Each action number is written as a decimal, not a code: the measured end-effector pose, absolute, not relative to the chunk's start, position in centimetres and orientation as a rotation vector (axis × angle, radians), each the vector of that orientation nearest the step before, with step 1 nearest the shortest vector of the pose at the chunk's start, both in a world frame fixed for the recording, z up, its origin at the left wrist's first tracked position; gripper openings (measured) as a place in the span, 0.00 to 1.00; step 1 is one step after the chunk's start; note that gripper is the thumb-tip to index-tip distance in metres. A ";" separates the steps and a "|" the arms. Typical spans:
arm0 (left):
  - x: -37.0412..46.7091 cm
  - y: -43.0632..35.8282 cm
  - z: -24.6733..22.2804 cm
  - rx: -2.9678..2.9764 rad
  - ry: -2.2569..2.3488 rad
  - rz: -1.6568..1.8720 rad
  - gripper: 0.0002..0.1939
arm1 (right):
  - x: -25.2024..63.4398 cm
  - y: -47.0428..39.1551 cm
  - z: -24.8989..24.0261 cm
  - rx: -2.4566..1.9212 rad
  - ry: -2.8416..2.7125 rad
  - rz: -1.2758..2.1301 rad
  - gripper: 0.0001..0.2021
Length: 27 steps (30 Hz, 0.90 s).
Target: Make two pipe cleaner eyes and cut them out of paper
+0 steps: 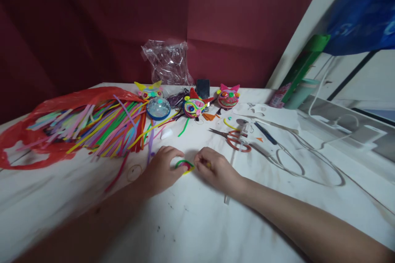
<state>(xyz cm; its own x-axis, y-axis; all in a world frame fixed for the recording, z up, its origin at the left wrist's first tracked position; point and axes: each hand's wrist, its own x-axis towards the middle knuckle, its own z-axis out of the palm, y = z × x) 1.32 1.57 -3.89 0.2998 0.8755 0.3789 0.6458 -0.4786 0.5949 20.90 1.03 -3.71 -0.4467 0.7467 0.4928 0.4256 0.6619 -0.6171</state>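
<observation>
A small coil of green, pink and yellow pipe cleaners [184,162] lies on the marble-patterned table. My left hand [162,169] curves around its left side, thumb on the coil and index finger just beyond it. Right beside it, my right hand [218,171] is closed, with a small yellow piece [209,165] showing between the fingers; its exact kind is hard to make out. Beyond the hands sit decorated animal heads made of pipe cleaners: a multicoloured one [194,108], a pink one [228,96] and one with yellow ears [150,90].
Left, a red plastic bag [27,160] spills many coloured pipe cleaners [108,129]. A blue-rimmed clear dome [158,109] stands behind. Right are orange-handled scissors [239,143], a glue gun [246,130] and looped cables [308,178]. A phone [203,88] leans at the back.
</observation>
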 end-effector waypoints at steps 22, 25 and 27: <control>1.8 0.8 -5.2 2.494 1.353 0.659 0.08 | 20.0 1.9 -5.9 -0.927 -2.302 0.370 0.07; 1.9 0.9 -5.2 2.488 1.350 0.654 0.08 | 19.9 1.8 -5.9 -0.917 -2.325 0.324 0.07; 1.9 0.9 -5.1 2.487 1.348 0.658 0.09 | 19.9 1.8 -5.9 -0.902 -2.339 0.284 0.06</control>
<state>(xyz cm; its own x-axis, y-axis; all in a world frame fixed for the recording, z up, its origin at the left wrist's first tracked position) 1.90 0.89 -5.15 0.4738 0.8371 0.2735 0.7307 -0.5470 0.4084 19.91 1.76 -5.93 -0.5824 0.6668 0.4650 0.5363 0.7450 -0.3967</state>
